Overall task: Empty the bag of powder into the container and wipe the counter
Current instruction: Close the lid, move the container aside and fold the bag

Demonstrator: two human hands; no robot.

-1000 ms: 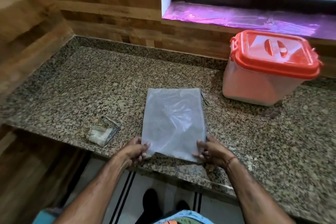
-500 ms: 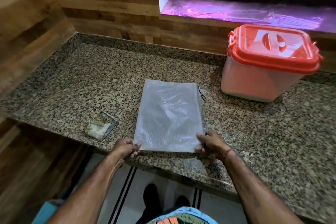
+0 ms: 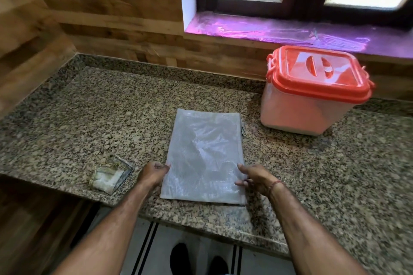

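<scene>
A flat grey translucent zip bag (image 3: 204,156) lies on the speckled granite counter (image 3: 100,118), its zip end pointing away from me. My left hand (image 3: 153,174) has curled fingers pinching the bag's left edge near the lower end. On the opposite side, my right hand (image 3: 257,178) holds the right edge, fingers partly on top of the plastic. The container (image 3: 312,98), a translucent tub with an orange lid shut on it, stands at the back right, apart from the bag.
A small folded clear pouch with whitish contents and a rubber band (image 3: 109,176) lies left of my left hand near the counter's front edge. A wooden wall and a window sill (image 3: 279,31) run behind. The floor and my feet show below the edge.
Both hands have slid from the bag's near corners up along its side edges. The bag lies slightly further onto the counter and flatter. The camera has tilted up.
</scene>
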